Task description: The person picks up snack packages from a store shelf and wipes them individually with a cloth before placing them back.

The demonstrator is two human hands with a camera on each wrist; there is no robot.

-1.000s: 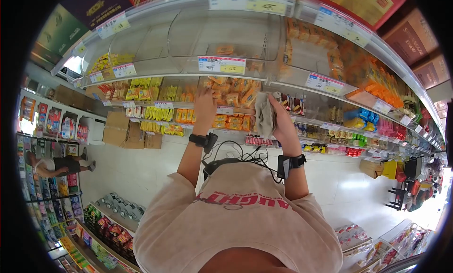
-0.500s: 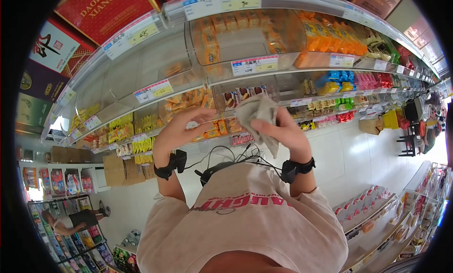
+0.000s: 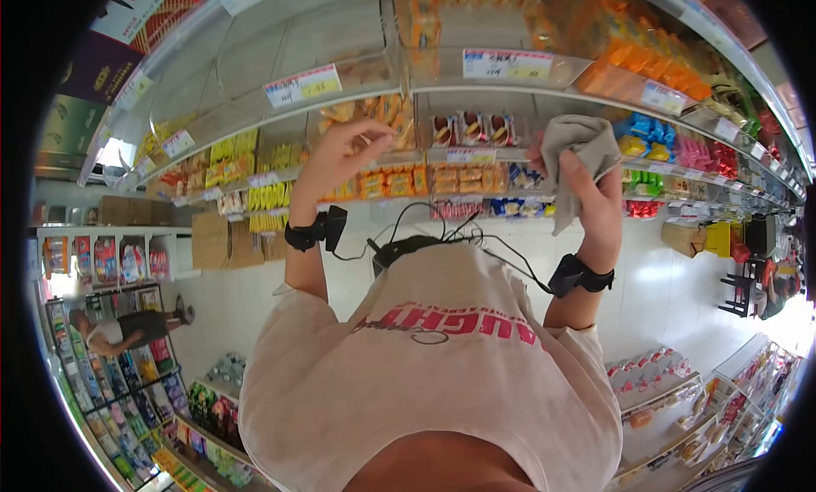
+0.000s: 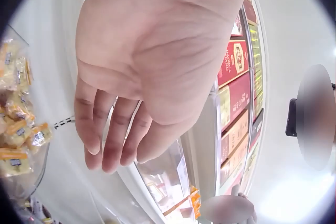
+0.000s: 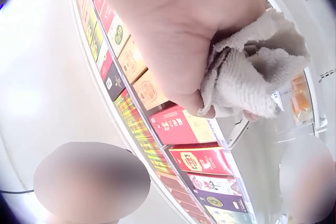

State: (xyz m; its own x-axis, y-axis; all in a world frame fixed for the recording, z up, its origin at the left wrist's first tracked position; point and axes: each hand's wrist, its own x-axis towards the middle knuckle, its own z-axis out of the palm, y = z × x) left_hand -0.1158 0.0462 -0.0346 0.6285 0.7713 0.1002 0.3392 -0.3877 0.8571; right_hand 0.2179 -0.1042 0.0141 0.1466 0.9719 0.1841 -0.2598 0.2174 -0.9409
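Note:
The right hand (image 3: 592, 190) grips a crumpled grey cloth (image 3: 581, 146) in front of the shelf bins. In the right wrist view the cloth (image 5: 252, 71) is bunched in that hand (image 5: 184, 29), thumb and a fingertip showing at its edge. The left hand (image 3: 336, 162), holding nothing, hovers before a bin of orange-wrapped snacks (image 3: 387, 113), its fingers loosely bent. In the left wrist view the palm of this hand (image 4: 142, 66) shows with fingers relaxed; wrapped snacks (image 4: 18, 124) lie in a clear bin at the left.
Clear bins with price labels (image 3: 507, 64) line the shelf edges. Red-and-brown packs (image 3: 473, 129) and blue packets (image 3: 643, 128) sit between the hands and beyond the cloth. Cables (image 3: 442, 228) hang at the chest. Another person (image 3: 127, 330) is at the far left, cardboard boxes (image 3: 225, 241) nearer.
The cloth and right hand have moved right, away from the left hand. The left hand has left the orange snack bin it was reaching into. The view of the shelves has shifted.

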